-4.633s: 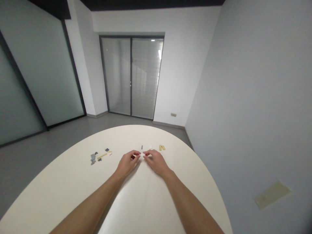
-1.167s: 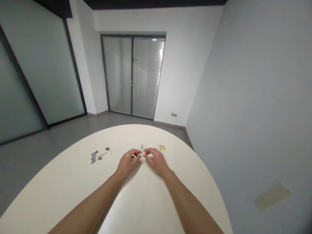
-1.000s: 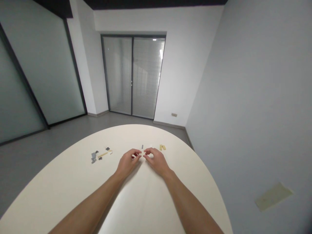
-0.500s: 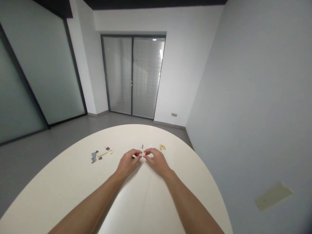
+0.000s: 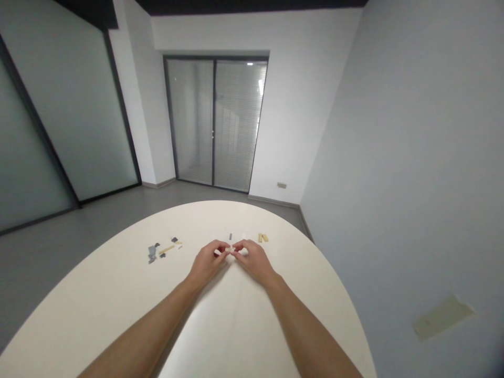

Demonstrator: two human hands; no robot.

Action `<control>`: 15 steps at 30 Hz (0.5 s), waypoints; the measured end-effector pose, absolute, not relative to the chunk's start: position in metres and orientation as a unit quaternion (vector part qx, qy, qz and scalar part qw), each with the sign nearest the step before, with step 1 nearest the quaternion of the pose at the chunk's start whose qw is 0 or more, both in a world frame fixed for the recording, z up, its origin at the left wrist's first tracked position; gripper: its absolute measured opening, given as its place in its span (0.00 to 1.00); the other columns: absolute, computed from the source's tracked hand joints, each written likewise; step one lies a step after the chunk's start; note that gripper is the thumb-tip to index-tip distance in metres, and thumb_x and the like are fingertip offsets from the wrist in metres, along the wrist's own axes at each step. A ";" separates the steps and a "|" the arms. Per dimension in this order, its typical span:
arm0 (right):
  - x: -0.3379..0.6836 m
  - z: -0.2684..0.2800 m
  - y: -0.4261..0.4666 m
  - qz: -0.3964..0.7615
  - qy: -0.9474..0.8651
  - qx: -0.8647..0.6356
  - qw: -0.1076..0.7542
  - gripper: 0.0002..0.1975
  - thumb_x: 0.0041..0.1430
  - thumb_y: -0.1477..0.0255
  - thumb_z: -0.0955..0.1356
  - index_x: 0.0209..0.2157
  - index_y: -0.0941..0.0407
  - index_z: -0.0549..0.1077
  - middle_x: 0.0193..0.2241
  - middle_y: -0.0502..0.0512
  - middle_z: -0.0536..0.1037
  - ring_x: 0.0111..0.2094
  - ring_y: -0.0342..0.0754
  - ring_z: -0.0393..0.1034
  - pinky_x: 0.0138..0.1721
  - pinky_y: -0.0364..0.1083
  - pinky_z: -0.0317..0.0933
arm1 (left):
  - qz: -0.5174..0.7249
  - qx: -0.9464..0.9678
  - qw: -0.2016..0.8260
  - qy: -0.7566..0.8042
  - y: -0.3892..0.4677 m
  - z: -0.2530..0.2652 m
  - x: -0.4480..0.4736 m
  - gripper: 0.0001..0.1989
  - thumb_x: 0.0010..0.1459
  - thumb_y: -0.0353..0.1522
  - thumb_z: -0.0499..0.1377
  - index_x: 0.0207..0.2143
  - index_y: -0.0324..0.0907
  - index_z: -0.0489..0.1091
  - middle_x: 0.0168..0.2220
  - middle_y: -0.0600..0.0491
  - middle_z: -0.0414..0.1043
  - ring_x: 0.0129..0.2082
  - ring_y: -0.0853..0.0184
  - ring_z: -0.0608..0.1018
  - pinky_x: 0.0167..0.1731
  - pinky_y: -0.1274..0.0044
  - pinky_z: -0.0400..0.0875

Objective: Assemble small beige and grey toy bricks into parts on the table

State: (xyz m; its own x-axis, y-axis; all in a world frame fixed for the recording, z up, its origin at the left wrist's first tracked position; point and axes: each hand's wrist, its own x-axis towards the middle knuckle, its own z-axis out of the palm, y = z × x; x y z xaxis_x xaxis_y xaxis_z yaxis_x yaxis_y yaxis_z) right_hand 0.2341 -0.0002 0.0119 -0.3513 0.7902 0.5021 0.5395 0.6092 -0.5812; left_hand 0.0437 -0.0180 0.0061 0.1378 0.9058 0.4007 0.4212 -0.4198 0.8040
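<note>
My left hand (image 5: 210, 258) and my right hand (image 5: 252, 258) meet over the middle of the white table (image 5: 252, 325). Between their fingertips is a small pale piece (image 5: 230, 250), pinched from both sides; its exact shape is too small to make out. Just beyond the fingers lies a small grey piece (image 5: 230, 237). Two tan flat pieces (image 5: 262, 238) lie past my right hand, side by side.
On the table's left lie several small grey pieces (image 5: 151, 251), dark pieces (image 5: 175, 240) and a long tan strip (image 5: 166, 249). The round table edge curves in front of a glass door (image 5: 214, 121). A wall (image 5: 413, 157) rises on the right.
My fingertips have shifted slightly around the pale piece, which shows a little more clearly between them now. The loose pieces on the table lie as before.
</note>
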 end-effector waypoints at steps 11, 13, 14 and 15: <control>0.233 0.013 -0.002 0.166 -0.822 -0.408 0.360 0.06 0.61 0.68 0.71 0.40 0.51 0.77 0.36 0.51 0.80 0.39 0.48 0.72 0.43 0.46 0.62 | 0.457 0.724 0.250 0.453 -0.021 0.011 0.045 0.12 0.62 0.39 0.55 0.41 0.45 0.75 0.42 0.51 0.78 0.41 0.65 0.78 0.36 0.76 0.71; 0.233 0.013 -0.002 0.165 -0.824 -0.407 0.359 0.06 0.61 0.69 0.71 0.40 0.51 0.77 0.37 0.51 0.80 0.40 0.48 0.72 0.43 0.47 0.62 | 0.454 0.720 0.257 0.458 -0.020 0.010 0.044 0.13 0.62 0.40 0.55 0.42 0.45 0.75 0.42 0.51 0.78 0.42 0.64 0.78 0.37 0.76 0.72; 0.233 0.013 -0.002 0.163 -0.824 -0.406 0.359 0.06 0.61 0.69 0.71 0.40 0.51 0.77 0.37 0.51 0.80 0.40 0.48 0.72 0.43 0.47 0.62 | 0.453 0.717 0.259 0.461 -0.020 0.009 0.044 0.13 0.62 0.40 0.55 0.42 0.45 0.75 0.43 0.51 0.78 0.43 0.64 0.78 0.38 0.76 0.72; 0.233 0.014 -0.002 0.161 -0.824 -0.406 0.360 0.06 0.61 0.69 0.71 0.41 0.51 0.77 0.37 0.51 0.80 0.40 0.49 0.72 0.44 0.47 0.62 | 0.453 0.715 0.261 0.465 -0.019 0.008 0.043 0.13 0.63 0.40 0.55 0.43 0.45 0.75 0.43 0.51 0.78 0.43 0.64 0.78 0.38 0.75 0.72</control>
